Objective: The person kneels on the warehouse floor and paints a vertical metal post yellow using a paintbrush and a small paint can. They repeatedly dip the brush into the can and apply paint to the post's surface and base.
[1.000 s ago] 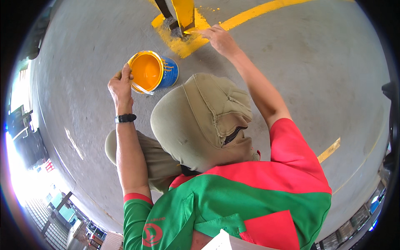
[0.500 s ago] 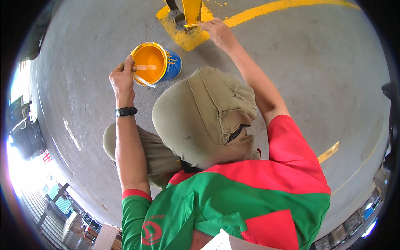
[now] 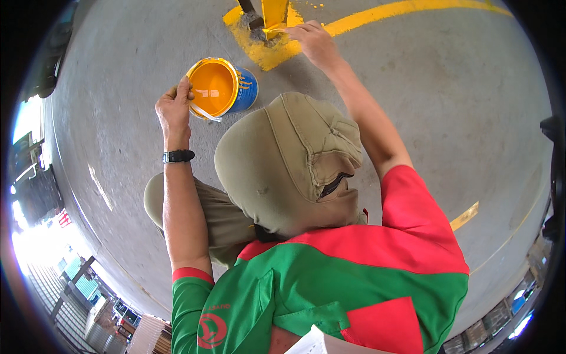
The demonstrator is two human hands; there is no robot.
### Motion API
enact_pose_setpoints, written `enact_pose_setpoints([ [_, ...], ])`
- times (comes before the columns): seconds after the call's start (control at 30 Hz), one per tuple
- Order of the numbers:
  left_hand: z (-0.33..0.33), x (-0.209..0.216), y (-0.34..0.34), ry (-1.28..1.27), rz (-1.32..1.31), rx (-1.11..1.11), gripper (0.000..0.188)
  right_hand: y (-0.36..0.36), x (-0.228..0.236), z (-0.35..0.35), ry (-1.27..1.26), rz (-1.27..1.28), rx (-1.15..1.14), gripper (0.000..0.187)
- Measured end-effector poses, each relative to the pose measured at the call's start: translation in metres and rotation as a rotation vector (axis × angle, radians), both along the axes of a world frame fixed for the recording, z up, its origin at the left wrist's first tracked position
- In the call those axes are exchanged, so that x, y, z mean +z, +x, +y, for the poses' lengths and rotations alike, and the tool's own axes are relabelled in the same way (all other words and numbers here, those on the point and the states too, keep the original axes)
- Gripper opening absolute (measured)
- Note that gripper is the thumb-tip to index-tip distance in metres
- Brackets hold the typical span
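Observation:
A blue bucket (image 3: 246, 89) of orange-yellow paint (image 3: 213, 82) stands on the floor, ahead and a little left, tilted toward me in the picture. My left hand (image 3: 173, 113) is closed on its left rim, by the pale handle (image 3: 206, 113). Farther off and to the right, my right hand (image 3: 317, 46) pinches what looks like a slim paintbrush (image 3: 276, 30), mostly hidden by the fingers. Its yellow tip touches the lower part of a yellow post (image 3: 274, 13). Patchy yellow paint (image 3: 265, 58) covers the floor around the post's foot.
Beside the post a dark bar (image 3: 250, 13) comes down to the floor. A yellow floor line (image 3: 389, 10) curves off to the right. My bent knee (image 3: 265, 159) rises between my arms, close to the bucket. Stacked goods (image 3: 495, 318) line the far right edge.
My right hand has shifted slightly right and away, and the brush tip has moved a little up the post's base. My left hand stays on the bucket.

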State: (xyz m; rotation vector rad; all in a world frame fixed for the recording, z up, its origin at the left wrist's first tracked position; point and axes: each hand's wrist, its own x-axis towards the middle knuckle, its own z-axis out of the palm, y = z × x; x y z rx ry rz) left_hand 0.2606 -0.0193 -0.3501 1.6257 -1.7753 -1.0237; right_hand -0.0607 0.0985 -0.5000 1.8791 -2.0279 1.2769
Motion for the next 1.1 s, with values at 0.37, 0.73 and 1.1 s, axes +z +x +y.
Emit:
enact_pose_setpoints([
  [0.37,0.006,0.018,-0.008,0.003,-0.094,-0.059,0.028,0.003,0.007,0.003,-0.146,-0.121,0.037,0.045],
  [0.73,0.037,0.146,-0.041,0.103,0.018,-0.161,0.043,-0.066,0.067,0.021,0.093,-0.038,0.098,0.031],
  [1.1,0.052,0.132,-0.048,-0.001,-0.026,-0.107,0.044,-0.071,0.024,0.027,0.443,0.211,0.134,0.028],
])
